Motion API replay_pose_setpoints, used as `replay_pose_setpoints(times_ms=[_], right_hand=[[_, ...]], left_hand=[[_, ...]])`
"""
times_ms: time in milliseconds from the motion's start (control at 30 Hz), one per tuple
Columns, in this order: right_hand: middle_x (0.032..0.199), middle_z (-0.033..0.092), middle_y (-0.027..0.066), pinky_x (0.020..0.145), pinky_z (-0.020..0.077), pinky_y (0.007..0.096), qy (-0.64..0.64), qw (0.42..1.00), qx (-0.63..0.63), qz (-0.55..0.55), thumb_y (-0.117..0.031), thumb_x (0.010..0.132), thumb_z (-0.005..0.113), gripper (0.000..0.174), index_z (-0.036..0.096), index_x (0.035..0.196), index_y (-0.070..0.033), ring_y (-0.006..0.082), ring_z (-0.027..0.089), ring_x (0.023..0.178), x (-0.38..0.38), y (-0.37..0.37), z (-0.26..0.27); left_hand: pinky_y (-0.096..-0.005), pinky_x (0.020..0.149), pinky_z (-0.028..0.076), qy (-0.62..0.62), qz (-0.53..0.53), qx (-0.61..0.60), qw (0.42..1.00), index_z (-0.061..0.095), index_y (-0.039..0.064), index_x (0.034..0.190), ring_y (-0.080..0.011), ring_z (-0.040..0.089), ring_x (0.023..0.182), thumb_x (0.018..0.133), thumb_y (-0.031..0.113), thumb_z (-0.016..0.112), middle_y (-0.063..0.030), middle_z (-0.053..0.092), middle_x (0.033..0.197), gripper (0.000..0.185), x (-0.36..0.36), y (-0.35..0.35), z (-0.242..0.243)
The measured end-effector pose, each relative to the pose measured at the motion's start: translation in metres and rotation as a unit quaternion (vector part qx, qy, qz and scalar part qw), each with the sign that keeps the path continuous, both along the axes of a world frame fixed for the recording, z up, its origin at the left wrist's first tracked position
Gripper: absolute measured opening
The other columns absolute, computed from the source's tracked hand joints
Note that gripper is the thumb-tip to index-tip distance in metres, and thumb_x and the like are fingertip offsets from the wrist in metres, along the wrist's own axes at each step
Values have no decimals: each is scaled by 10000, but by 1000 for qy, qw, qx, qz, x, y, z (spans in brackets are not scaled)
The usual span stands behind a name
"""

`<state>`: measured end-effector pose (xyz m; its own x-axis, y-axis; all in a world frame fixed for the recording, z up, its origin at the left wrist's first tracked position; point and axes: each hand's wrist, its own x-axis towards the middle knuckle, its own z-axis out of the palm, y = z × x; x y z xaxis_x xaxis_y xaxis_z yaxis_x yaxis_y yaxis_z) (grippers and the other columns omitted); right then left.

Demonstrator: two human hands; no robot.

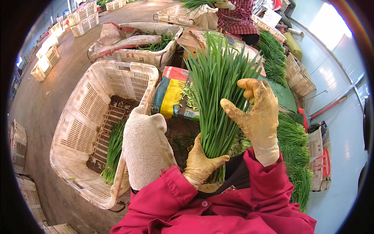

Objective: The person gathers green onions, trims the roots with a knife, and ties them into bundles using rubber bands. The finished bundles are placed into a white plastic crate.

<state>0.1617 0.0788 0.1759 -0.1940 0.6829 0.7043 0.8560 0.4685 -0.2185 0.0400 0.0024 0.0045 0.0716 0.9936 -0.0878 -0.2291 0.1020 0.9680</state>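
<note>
My left hand (201, 165), in a stained yellow glove, is closed around the lower part of a large upright bunch of green leafy chives (217, 99). The leaves fan out at its top. My right hand (257, 114), gloved alike, is raised just right of the bunch, with its thumb apart from its curled fingers and nothing seen between them. Left of me stands a white plastic crate (73, 128) with a tied bundle of chives (114, 152) lying in it. A pale towel (146, 149) covers my knee beside the crate's rim.
More chives (292, 158) are piled on the right. Ahead are a lined crate (140, 54) with greens and a colourful printed sack (172, 93) with trimmings. Another person (236, 17) in a checked garment holds greens at the top. Stacked crates (84, 20) stand far left.
</note>
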Motion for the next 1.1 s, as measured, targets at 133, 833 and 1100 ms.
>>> replay_pose_setpoints(times_ms=[133,833,1100], right_hand=[[813,603,23,711,487,354,49,996,-77,-9,-283,765,911,381,679,958,-51,181,583,723,2,13,-4],[786,585,-32,542,366,208,563,779,-212,178,-176,1057,639,144,688,1081,-42,20,416,591,20,30,-29],[1441,556,92,1106,378,353,406,898,-118,122,-374,958,747,674,515,1543,-130,189,533,1299,74,26,-53]], left_hand=[[-384,1086,498,51,15,34,998,366,40,1540,-280,657,1238,661,232,990,-155,679,1331,1096,0,1,0],[-364,1022,538,-79,-23,-14,997,424,2,1476,-236,678,1156,694,150,985,-138,692,1279,974,1,3,0],[-359,834,603,-362,-85,-97,923,530,29,1350,-191,698,929,810,57,873,-88,689,1097,640,-39,13,56]])
